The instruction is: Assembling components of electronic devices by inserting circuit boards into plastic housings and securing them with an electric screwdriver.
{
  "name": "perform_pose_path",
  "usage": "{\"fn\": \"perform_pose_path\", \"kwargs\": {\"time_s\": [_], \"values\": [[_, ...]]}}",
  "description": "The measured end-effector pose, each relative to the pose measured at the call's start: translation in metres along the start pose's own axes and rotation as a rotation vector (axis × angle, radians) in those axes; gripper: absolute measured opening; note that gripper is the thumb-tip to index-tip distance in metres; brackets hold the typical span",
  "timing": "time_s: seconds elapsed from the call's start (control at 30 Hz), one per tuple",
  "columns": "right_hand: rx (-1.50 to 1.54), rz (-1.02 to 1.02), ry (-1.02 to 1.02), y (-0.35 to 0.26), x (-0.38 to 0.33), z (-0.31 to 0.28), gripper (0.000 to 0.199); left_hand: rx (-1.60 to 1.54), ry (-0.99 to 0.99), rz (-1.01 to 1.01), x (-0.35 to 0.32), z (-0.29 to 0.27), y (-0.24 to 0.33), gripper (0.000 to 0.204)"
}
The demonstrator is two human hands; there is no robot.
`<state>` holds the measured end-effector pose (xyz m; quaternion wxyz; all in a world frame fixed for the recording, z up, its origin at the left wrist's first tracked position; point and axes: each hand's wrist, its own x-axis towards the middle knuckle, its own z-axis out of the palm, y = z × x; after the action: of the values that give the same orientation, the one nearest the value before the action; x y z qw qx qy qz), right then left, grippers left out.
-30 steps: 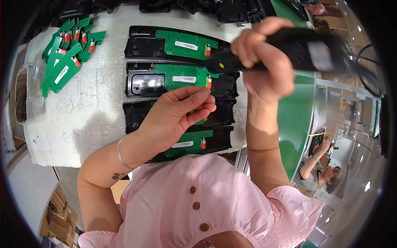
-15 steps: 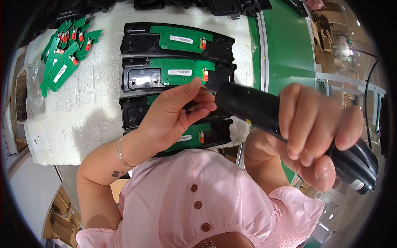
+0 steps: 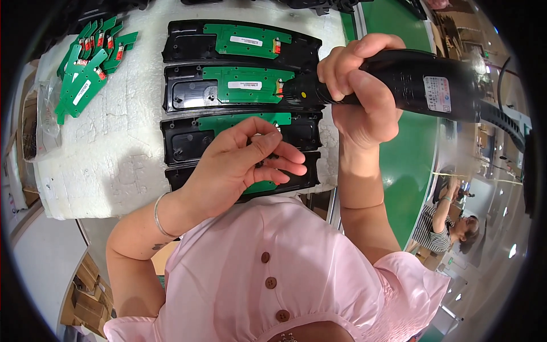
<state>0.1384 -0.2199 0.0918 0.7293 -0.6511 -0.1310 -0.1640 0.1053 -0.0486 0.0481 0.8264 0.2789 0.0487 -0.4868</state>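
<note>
My right hand (image 3: 367, 102) is wrapped round a black corded electric screwdriver (image 3: 407, 80), held lying almost level. Its narrow end points left, close to the red-and-white connector (image 3: 280, 88) on a green circuit board (image 3: 219, 78); whether the tip touches is hard to tell. That board lies in the second black plastic housing (image 3: 194, 97) from the far end. Over the third housing (image 3: 185, 142) my left hand (image 3: 242, 154) is curled, thumb against forefinger, with small dark pieces partly visible in its fingers. The nearest housing (image 3: 179, 178) is partly covered by this hand.
A further housing (image 3: 191, 45) with its board lies at the far end of the row. All rest on a white foam block (image 3: 114, 171). Loose green boards (image 3: 85, 88) are piled at the left beside a clear plastic bag (image 3: 48, 114). A person in a striped top (image 3: 432, 231) is at the right.
My right hand has swung the screwdriver up and away, from slanting beside my left hand to nearly level at the second housing. My left hand has come away from its tip and moved slightly nearer.
</note>
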Motion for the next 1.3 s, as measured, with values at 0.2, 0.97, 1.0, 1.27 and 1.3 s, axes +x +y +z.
{"fn": "perform_pose_path", "kwargs": {"time_s": [0.2, 0.97, 1.0, 1.27, 1.3], "values": [[-0.004, 0.020, -0.026, 0.001, 0.000, 0.004, 0.024, -0.005, 0.056, 0.007, -0.001, -0.004, -0.004, 0.015], [0.291, -0.162, -0.329, -0.078, -0.012, -0.017, 0.025, -0.287, 0.055, 0.067, 0.015, -0.002, -0.009, 0.017], [0.285, -0.165, -0.345, -0.078, -0.011, -0.019, 0.026, -0.303, 0.050, 0.061, 0.016, -0.001, -0.010, 0.018], [0.170, -0.176, -0.131, -0.048, -0.007, -0.016, 0.031, -0.350, 0.094, -0.057, 0.021, 0.029, -0.008, 0.032], [0.158, -0.143, -0.015, -0.032, 0.000, -0.017, 0.030, -0.326, 0.123, -0.084, 0.021, 0.025, -0.007, 0.032]]}}
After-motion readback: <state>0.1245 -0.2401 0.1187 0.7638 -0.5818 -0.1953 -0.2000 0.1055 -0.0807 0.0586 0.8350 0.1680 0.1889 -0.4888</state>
